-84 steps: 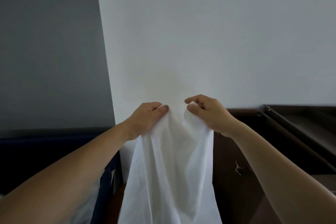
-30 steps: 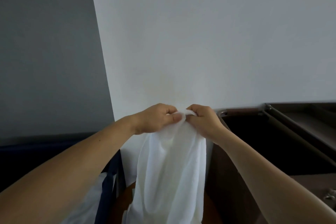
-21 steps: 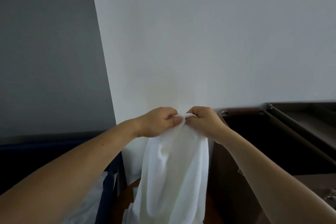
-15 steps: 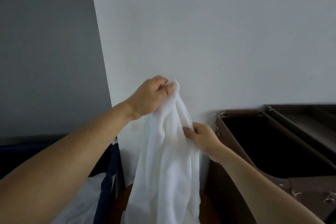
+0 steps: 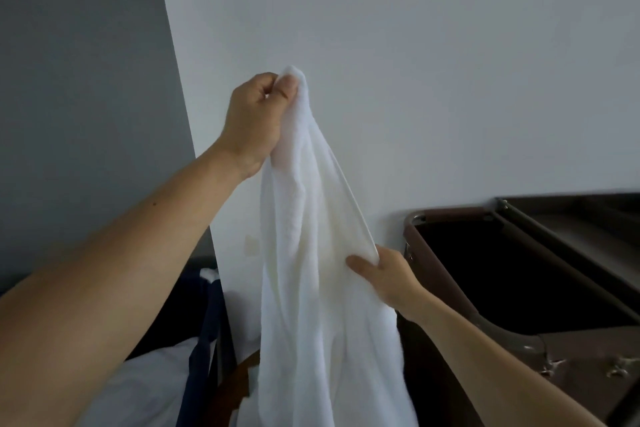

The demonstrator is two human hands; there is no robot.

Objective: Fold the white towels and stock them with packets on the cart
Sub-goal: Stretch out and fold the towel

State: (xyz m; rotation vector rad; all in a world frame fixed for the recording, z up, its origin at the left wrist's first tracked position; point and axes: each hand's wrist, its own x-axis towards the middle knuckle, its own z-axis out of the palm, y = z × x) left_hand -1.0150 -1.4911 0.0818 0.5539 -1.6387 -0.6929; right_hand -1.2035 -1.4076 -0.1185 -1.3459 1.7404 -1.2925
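Note:
A white towel (image 5: 311,253) hangs in loose folds in front of the white wall, its lower end running out of the bottom of the view. My left hand (image 5: 256,118) is raised high and pinches the towel's top corner between thumb and fingers. Lower and to the right, my right hand (image 5: 384,274) grips the towel's right edge, pulling that edge taut between the two hands. No packets are in view.
A brown cart bin (image 5: 485,215) with a dark open inside stands at the right, against the wall. At the lower left a dark blue bag (image 5: 204,340) holds white linen (image 5: 145,378). A grey wall (image 5: 79,80) fills the left.
Both hands held the towel's top together a second ago. My left hand has since risen with the corner, and my right hand has slid down along the right edge.

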